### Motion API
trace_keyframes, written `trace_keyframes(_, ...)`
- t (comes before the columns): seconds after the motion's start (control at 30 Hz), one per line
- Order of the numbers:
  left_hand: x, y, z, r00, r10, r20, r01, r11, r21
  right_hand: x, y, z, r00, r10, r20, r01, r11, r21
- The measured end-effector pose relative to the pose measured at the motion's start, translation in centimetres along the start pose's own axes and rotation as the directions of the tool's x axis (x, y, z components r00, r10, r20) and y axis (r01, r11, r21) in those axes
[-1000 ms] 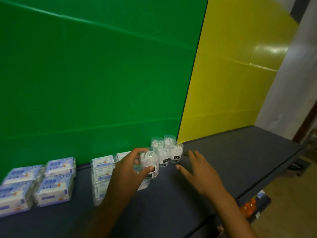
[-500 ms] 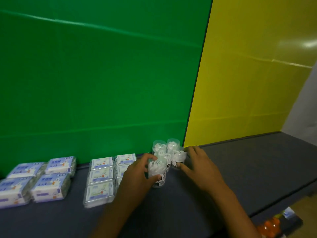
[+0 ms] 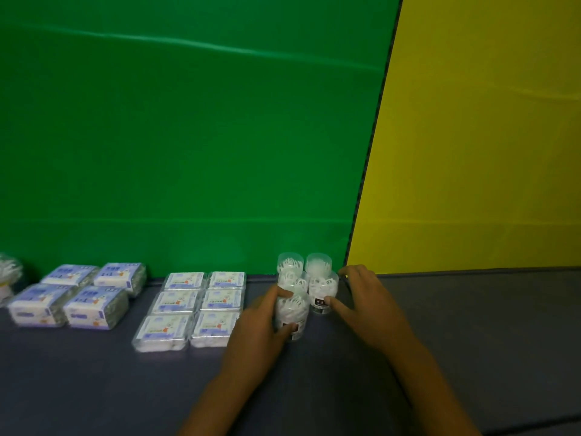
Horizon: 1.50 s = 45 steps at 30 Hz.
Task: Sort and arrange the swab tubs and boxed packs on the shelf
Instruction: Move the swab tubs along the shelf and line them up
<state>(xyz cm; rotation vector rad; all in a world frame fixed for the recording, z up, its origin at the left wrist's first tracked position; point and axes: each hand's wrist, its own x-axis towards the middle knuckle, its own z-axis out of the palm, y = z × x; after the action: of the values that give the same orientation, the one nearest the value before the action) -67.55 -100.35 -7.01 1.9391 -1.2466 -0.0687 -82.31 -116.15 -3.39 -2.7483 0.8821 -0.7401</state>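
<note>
Several clear swab tubs (image 3: 317, 269) stand in a tight cluster on the dark shelf (image 3: 471, 325), against the green back panel. My left hand (image 3: 254, 328) grips the front tub (image 3: 292, 313), thumb on its label and fingers round its left side. My right hand (image 3: 364, 300) holds the tub (image 3: 323, 292) at the cluster's right, thumb on its front and fingers curled behind. Clear boxed packs (image 3: 195, 306) lie in two columns left of the tubs. Blue-labelled wrapped packs (image 3: 78, 294) sit further left.
A green panel (image 3: 188, 136) and a yellow panel (image 3: 471, 136) back the shelf. A clear bag of white items (image 3: 8, 275) shows at the far left edge. The shelf surface stretches to the right of my right hand.
My left hand has set the front tub in against the cluster. My right hand has closed onto the right-hand tub. The camera has turned to the right.
</note>
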Motion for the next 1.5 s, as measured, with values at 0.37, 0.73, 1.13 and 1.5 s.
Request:
trace_keyframes(0.37,-1.6,-1.0,-5.5,0.994,0.03,-0.103,-0.012,0.986,0.168,1.9,-4.1,0.0,0.991,-0.135,-0.015,0.135,0.99,0.035)
trace_keyframes(0.73,-8.1,-5.4,-20.3,0.957,0.0,-0.29,0.171,0.807,0.565,0.8,-16.8,0.4,0.951,-0.306,0.041,0.304,0.952,0.03)
trace_keyframes(1.13,-23.7,-11.5,-34.7,0.874,-0.156,-0.46,0.426,0.703,0.57,-3.3,-37.3,3.8,0.844,-0.535,0.029,0.525,0.837,0.157)
trace_keyframes(1.5,-39.1,-15.1,-46.3,0.715,-0.236,-0.658,0.663,0.529,0.53,-8.2,-55.3,8.7,0.651,-0.754,0.085,0.707,0.644,0.293)
